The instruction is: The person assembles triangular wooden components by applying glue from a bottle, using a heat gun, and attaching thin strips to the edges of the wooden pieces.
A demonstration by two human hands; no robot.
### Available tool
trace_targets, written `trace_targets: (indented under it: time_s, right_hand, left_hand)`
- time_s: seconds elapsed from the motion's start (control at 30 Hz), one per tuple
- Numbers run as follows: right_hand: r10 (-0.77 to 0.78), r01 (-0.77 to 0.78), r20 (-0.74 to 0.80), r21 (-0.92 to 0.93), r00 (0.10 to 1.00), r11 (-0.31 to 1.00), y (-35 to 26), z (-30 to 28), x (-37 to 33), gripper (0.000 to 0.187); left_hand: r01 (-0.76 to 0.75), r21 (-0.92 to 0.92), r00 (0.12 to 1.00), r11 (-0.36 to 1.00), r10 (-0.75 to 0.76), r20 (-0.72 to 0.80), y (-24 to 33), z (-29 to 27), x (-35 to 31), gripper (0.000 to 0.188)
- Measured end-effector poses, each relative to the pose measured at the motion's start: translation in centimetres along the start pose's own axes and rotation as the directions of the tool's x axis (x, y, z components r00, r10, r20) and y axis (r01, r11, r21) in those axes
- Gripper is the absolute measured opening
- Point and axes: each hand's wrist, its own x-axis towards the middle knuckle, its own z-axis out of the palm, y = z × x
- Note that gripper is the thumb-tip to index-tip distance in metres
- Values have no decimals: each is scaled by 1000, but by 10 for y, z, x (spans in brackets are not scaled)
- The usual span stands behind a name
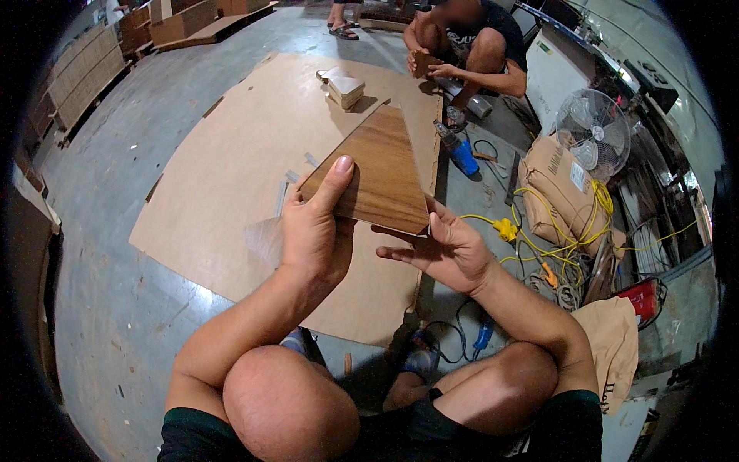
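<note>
A flat, angular wood-grain panel (377, 169) is held up in front of me, tilted above a large brown sheet. My left hand (317, 223) grips its left side, thumb pressed on the face and fingers underneath. At the lower right corner, my right hand (454, 250) has its thumb and forefinger against the edge; its other fingers stretch out below the panel. Clear film scraps (265, 240) lie on the brown sheet (208, 169) beside my left hand. Farther off on that sheet sits a stack of small pale blocks (344, 92).
A blue heat gun (460, 152) lies right of the sheet. Yellow cord (539, 208) tangles over brown paper sacks (560, 189), near a standing fan (593, 132). Another person (469, 54) squats at the far right holding a brown piece. Cardboard stacks (85, 77) line the left.
</note>
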Motion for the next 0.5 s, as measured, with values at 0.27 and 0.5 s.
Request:
trace_targets:
  time_s: [0.27,0.5]
  right_hand:
    - [-7,-1,-122,-62,993,998,-1,-2,-2,55]
    - [-96,86,-182,-62,979,994,-1,-8,-3,47]
  left_hand:
    - [36,86,999,996,-37,10,-1,1,-7,36]
    - [57,170,998,984,-62,24,-9,-3,-8,54]
